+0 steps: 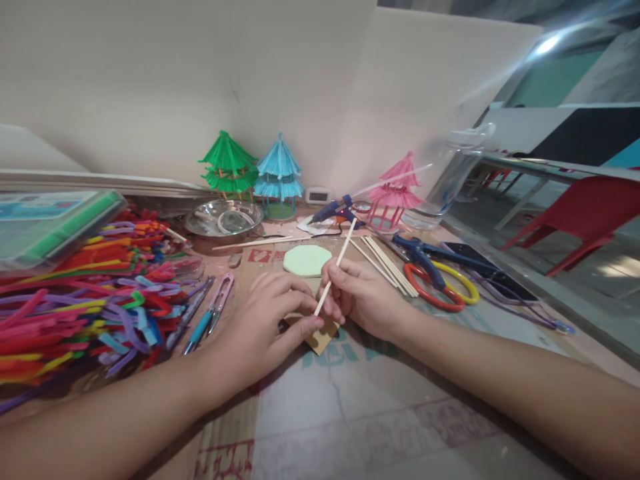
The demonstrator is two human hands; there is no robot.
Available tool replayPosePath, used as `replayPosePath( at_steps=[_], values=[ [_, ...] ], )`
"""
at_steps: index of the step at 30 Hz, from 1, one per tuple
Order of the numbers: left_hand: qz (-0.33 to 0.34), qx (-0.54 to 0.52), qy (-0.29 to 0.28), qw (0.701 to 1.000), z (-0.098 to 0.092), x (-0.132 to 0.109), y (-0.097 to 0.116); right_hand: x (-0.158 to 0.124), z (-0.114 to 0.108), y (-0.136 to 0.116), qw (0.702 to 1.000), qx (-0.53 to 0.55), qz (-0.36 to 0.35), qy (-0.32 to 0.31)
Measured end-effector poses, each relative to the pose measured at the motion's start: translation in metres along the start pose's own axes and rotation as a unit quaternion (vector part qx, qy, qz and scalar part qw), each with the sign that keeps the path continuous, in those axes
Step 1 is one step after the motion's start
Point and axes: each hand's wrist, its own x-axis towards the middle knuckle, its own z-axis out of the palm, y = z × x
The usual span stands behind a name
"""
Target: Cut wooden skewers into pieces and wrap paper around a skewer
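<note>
My right hand (363, 293) pinches a pale wooden stick (342, 257), which slants up and to the right. At the stick's lower end is my left hand (283, 313), with its thumb and fingers bent close around the tip. Below the fingers lies a small brown card piece (323, 339), partly covered by both hands. Just beyond the hands sits a pale green octagonal piece (307, 260). Several more sticks (390, 267) lie to the right of my right hand.
Colourful pipe cleaners (90, 307) heap at the left, near pens (203, 323). Behind stand green (229, 163), blue (279, 173) and pink (395, 190) roofed models, a metal bowl (224, 219) and a glue gun (336, 212). Scissors (435, 287) and a phone (490, 273) lie right.
</note>
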Motion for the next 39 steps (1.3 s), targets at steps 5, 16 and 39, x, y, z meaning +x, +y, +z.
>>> replayPosePath(
  at_steps=[5,16,39],
  values=[
    [-0.018,-0.006,0.0,1.0,0.0,0.0,0.001,-0.001,0.003,0.0,0.999,-0.027,-0.018,0.01],
    [-0.037,-0.024,0.002,0.999,0.0,-0.001,-0.002,-0.006,0.01,-0.002,0.992,-0.116,-0.031,0.036],
    [-0.056,0.003,-0.011,0.998,0.0,0.0,-0.002,0.001,-0.001,-0.007,0.997,0.048,0.047,0.027]
  ],
)
